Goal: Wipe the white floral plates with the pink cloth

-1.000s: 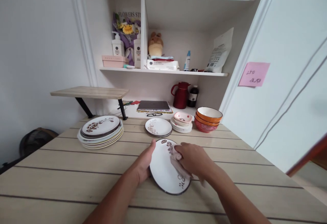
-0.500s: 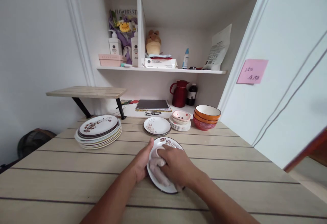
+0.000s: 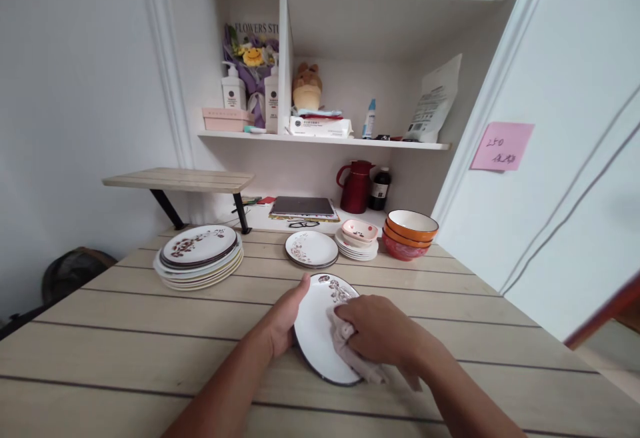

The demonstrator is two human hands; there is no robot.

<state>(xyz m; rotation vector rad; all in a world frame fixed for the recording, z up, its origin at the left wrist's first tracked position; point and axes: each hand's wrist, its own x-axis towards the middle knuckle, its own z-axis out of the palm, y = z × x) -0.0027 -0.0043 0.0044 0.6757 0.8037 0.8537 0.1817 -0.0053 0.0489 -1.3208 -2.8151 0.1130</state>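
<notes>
A white plate (image 3: pixel 316 331) with a dark rim and brown flower print is tilted up a little over the table in front of me. My left hand (image 3: pixel 285 318) grips its left edge, thumb at the rim and the other fingers hidden behind or under it. Bunched in my right hand (image 3: pixel 377 328) is a pale greyish-pink cloth (image 3: pixel 345 341), pressed on the right part of the plate's face. The cloth's loose end hangs over the plate's lower right rim.
Left stands a tall stack of plates (image 3: pixel 200 245). Beyond my hands are a short plate stack (image 3: pixel 313 249), small dishes (image 3: pixel 359 231) and stacked bowls (image 3: pixel 411 225). A raised wooden stand (image 3: pixel 180 179), a laptop (image 3: pixel 304 205) and a red jug (image 3: pixel 356 187) sit farther back.
My right hand has moved the cloth from the plate's middle to its right side, uncovering the left and middle of the face. My left hand keeps its hold. The camera view has shifted slightly.
</notes>
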